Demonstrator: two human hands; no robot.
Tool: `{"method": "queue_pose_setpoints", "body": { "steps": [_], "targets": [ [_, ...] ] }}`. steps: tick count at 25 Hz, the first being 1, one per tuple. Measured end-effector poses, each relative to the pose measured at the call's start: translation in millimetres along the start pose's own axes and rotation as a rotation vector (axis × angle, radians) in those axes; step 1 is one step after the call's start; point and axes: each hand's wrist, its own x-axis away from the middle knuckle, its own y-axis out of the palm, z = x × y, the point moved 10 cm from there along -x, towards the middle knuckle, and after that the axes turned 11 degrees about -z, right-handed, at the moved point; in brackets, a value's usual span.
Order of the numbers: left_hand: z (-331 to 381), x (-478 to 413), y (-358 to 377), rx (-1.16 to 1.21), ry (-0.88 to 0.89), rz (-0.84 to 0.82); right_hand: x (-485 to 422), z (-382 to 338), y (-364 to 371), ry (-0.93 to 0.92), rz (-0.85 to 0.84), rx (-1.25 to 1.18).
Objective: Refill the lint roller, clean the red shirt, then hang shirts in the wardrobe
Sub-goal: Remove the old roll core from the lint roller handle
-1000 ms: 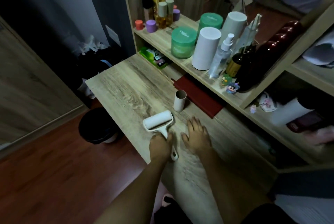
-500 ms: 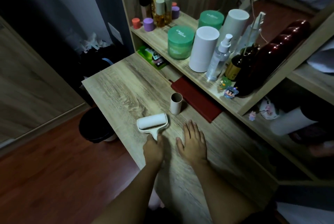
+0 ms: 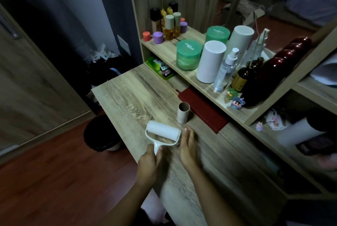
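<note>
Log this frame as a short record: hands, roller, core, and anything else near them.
left hand: grips the lint roller by its handle
right hand: fingers straight, beside the roll's right end; contact unclear, blurred
cardboard core: upright on the desk, beyond the roller
red notebook: flat, right of the core
black bin: on the floor, left of the desk

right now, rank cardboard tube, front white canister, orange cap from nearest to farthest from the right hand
1. Cardboard tube, on the desk just beyond the right hand.
2. Front white canister, mid shelf.
3. Orange cap, shelf's far left end.
</note>
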Motion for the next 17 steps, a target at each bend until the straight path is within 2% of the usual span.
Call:
{"method": "queue_pose_setpoints", "body": {
  "steps": [2, 5, 9, 12, 15, 17],
  "targets": [
    [7.3, 4.1, 0.7, -0.041, 0.048, -0.039, 5.9, -7.8, 10.9, 0.027, -0.034, -0.112],
    [19.3, 12.9, -6.1, -0.022, 0.115, -0.059, 10.8, -15.0, 13.9, 0.042, 0.006, -0.218],
    [-5.1, 2.6, -37.7, 0.372, -0.035, 0.035, 11.3, -27.9, 4.8, -0.035, -0.009, -0.267],
    [6.1, -17.5, -54.6, 0.498, 0.046, -0.082, 14.1, -36.6, 1.0, -0.087, -0.096, -0.192],
    [35.6, -20.7, -63.8, 0.428, 0.143, -0.220, 18.1, -46.4, -3.3, -0.150, -0.117, -0.107],
    [40.5, -20.1, -64.8, 0.400, 0.184, -0.255, 18.1, -47.2, -7.2, -0.155, -0.099, -0.088]
  ]
}}
